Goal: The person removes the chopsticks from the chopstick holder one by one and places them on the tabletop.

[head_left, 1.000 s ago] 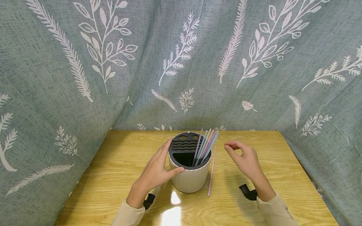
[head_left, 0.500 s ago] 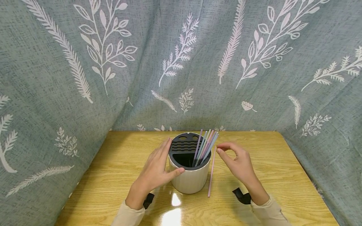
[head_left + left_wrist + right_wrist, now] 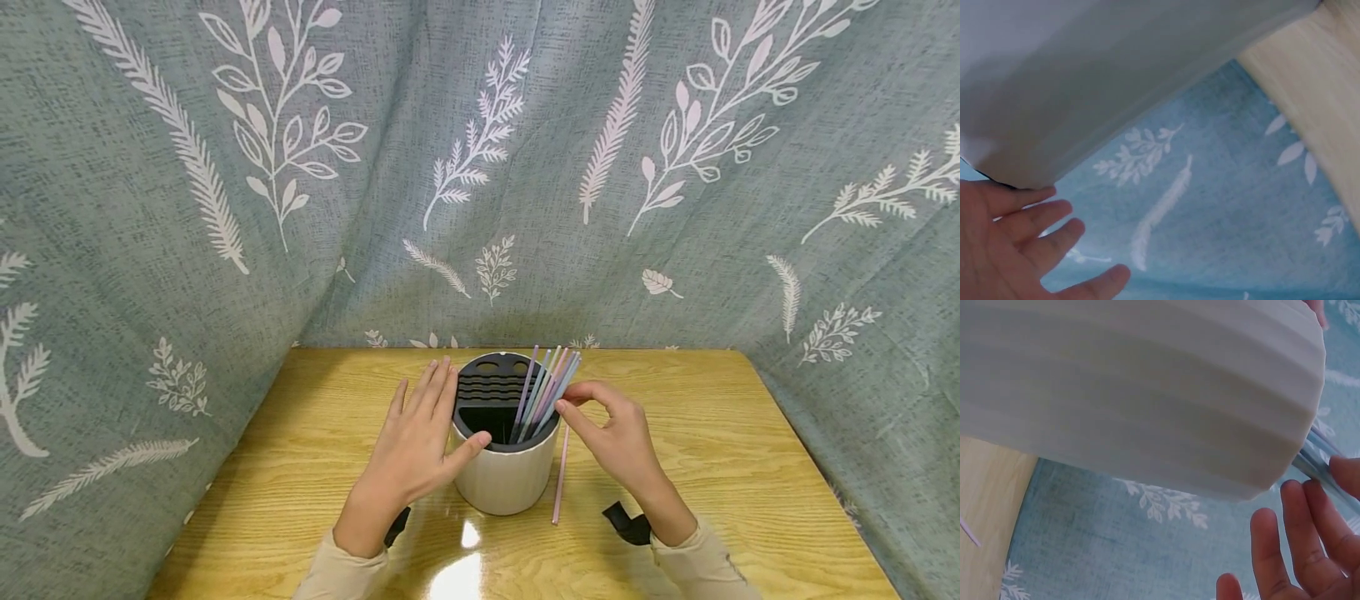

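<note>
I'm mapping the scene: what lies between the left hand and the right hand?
In the head view, a white ribbed holder stands between left hand and right hand, pastel straws leaning in it; a loose pink straw lies on the table beside it.

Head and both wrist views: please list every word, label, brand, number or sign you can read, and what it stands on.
None: no readable text shows on the pale holder, the sticks or the table. The cloth bears only printed plant motifs.

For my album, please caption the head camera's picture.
Left hand against a pale holder, right hand at its pastel sticks, one pink stick lying on the wooden table.
</note>
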`<action>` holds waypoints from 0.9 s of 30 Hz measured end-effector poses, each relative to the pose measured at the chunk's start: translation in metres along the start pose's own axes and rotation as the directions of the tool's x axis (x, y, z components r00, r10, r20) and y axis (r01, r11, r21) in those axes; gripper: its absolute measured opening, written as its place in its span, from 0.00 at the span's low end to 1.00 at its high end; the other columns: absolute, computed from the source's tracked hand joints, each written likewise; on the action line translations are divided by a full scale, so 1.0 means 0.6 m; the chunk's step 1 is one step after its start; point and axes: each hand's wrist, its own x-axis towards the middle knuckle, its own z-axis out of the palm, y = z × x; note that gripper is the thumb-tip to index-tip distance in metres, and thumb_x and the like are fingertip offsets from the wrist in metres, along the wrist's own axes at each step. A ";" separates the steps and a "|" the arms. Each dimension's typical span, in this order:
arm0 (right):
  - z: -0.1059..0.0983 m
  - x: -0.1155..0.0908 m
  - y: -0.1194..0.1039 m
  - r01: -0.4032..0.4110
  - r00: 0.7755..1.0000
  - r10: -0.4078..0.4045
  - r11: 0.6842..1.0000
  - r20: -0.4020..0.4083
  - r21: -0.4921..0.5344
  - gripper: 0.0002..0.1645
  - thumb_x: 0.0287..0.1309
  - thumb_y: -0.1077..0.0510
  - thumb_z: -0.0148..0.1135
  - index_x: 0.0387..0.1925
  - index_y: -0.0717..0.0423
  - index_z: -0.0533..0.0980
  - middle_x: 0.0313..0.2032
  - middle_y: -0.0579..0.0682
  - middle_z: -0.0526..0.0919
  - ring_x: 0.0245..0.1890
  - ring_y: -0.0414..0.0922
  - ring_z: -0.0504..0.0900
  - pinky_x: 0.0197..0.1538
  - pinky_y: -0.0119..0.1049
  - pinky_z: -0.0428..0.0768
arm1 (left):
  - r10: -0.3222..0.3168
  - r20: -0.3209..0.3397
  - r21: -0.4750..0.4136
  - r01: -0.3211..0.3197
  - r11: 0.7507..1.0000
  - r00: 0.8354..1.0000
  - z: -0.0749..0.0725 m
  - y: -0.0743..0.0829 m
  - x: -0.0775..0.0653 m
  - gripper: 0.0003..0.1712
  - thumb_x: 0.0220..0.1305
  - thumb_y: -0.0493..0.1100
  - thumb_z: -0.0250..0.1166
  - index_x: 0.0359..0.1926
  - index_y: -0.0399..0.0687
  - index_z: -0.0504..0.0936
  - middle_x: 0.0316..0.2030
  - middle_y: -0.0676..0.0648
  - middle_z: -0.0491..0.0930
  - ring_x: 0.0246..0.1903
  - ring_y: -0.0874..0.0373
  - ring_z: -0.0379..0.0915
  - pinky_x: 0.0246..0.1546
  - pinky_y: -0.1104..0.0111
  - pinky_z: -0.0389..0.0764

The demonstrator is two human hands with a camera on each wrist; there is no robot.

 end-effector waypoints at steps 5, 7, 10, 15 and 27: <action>0.003 0.001 -0.003 0.008 1.000 -0.009 1.000 -0.025 -0.018 0.08 0.58 0.64 0.72 0.38 0.50 0.85 0.36 0.40 0.85 0.39 0.41 0.83 0.46 0.32 0.78 | -0.017 0.011 0.020 0.017 1.000 1.000 -0.001 0.006 0.002 0.57 0.68 0.78 0.42 0.79 0.40 0.48 0.78 0.41 0.46 0.77 0.47 0.38 0.71 0.42 0.45; 0.003 0.001 -0.004 0.017 0.999 -0.018 0.999 -0.033 -0.028 0.07 0.59 0.65 0.72 0.38 0.51 0.85 0.36 0.42 0.86 0.39 0.41 0.83 0.46 0.31 0.78 | -0.021 0.015 0.025 0.021 0.999 1.000 -0.002 0.007 0.001 0.57 0.67 0.78 0.42 0.79 0.40 0.48 0.78 0.41 0.46 0.76 0.47 0.38 0.71 0.42 0.45; 0.004 0.003 -0.006 0.024 0.999 -0.026 0.999 -0.045 -0.043 0.07 0.59 0.65 0.71 0.37 0.52 0.85 0.36 0.43 0.86 0.40 0.42 0.84 0.46 0.30 0.78 | -0.029 0.023 0.018 0.028 0.999 0.999 -0.002 0.008 0.002 0.57 0.67 0.78 0.42 0.79 0.40 0.48 0.78 0.40 0.47 0.76 0.47 0.39 0.71 0.42 0.44; 0.000 0.011 -0.010 0.036 0.996 -0.041 0.997 -0.076 -0.067 0.08 0.56 0.68 0.72 0.37 0.54 0.85 0.35 0.45 0.87 0.39 0.45 0.84 0.46 0.25 0.76 | -0.036 0.033 0.011 0.036 0.999 0.999 -0.002 0.009 0.002 0.58 0.67 0.79 0.42 0.79 0.40 0.48 0.77 0.40 0.48 0.76 0.45 0.40 0.71 0.43 0.44; -0.045 0.042 -0.045 -0.029 0.992 0.026 0.999 -0.123 -0.024 0.04 0.64 0.64 0.67 0.39 0.55 0.85 0.37 0.46 0.87 0.43 0.41 0.84 0.44 0.29 0.78 | -0.039 0.034 -0.016 0.040 0.999 0.999 -0.003 0.009 0.000 0.58 0.67 0.79 0.41 0.79 0.41 0.46 0.78 0.41 0.47 0.76 0.46 0.41 0.72 0.43 0.42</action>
